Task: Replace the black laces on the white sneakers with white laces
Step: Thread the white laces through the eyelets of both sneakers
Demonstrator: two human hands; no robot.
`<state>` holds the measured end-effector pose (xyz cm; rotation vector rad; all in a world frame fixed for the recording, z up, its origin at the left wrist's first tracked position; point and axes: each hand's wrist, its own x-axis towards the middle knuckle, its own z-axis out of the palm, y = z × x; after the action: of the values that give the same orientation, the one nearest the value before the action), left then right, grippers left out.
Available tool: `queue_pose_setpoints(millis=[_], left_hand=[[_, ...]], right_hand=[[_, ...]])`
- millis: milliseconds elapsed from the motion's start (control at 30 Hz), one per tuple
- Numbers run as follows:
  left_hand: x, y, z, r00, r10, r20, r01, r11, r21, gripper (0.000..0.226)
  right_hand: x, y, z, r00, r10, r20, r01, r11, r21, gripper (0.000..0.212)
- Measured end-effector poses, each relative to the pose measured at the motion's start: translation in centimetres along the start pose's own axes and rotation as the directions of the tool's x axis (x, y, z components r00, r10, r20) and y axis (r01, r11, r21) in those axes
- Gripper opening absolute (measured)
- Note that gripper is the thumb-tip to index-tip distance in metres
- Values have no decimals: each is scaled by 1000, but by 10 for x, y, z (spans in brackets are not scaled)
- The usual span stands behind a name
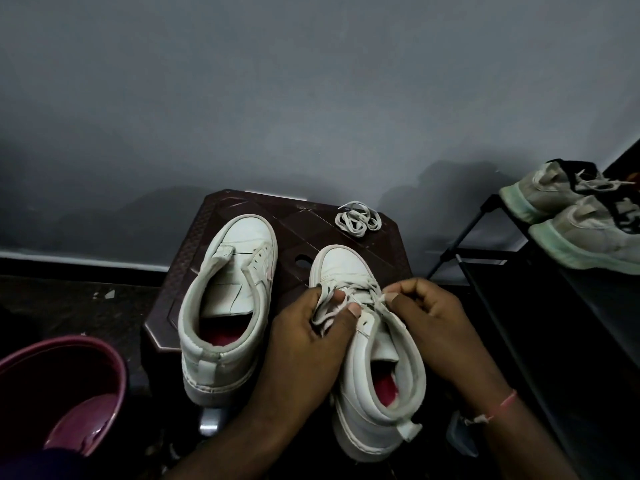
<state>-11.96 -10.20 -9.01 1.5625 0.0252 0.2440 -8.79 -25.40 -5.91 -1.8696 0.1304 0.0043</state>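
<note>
Head view shows lacing in progress on the right-side sneaker on the stool: the left hand grips the bunched white lace, the right hand pinches its end, which I judge must next find a free eyelet; a spare lace lies coiled behind.

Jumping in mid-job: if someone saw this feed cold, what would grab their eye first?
Both hands at centre: the left hand and right hand pinch a white lace over the right-side sneaker. Beside it on the brown stool stands the second sneaker, laceless, with a coiled spare lace at the stool's far corner.
</note>
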Motion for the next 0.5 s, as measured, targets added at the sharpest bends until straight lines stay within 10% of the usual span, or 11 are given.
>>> queue_pose_setpoints(millis=[500], left_hand=[[12, -5, 2, 990, 59, -127, -36, 984, 177, 20]], right_hand=[[-2, 4, -9, 977, -212, 5, 209, 958, -198, 10]])
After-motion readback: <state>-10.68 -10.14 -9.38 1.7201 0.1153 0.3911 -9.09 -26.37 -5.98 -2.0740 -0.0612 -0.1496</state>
